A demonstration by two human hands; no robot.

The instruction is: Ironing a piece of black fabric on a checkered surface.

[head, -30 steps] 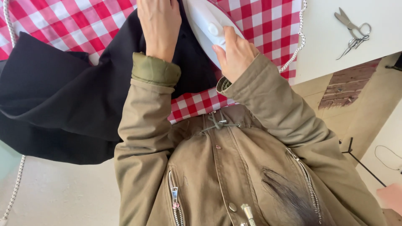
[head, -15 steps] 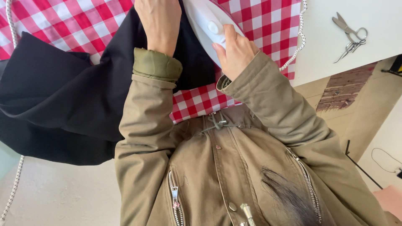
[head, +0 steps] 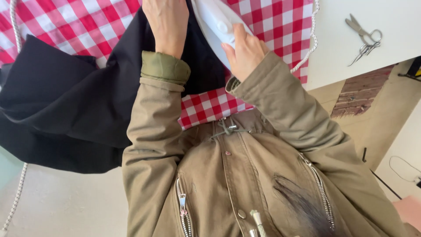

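Two hands: right hand point(head: 245, 52) wrapped round smooth white iron point(head: 215, 22); left hand point(head: 166, 24) flat on black cloth point(head: 66, 105).

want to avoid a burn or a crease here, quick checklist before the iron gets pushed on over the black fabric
1. Right hand grips the white iron: ok.
2. Left hand lies flat on the black fabric, holding it: ok.
3. Left hand clear of the iron: not ok, it lies close beside it.
4. Fabric flat ahead of the iron: cannot tell, out of frame.
5. Scissors well off the checked cloth: ok.
6. White cord clear of the iron: cannot tell.
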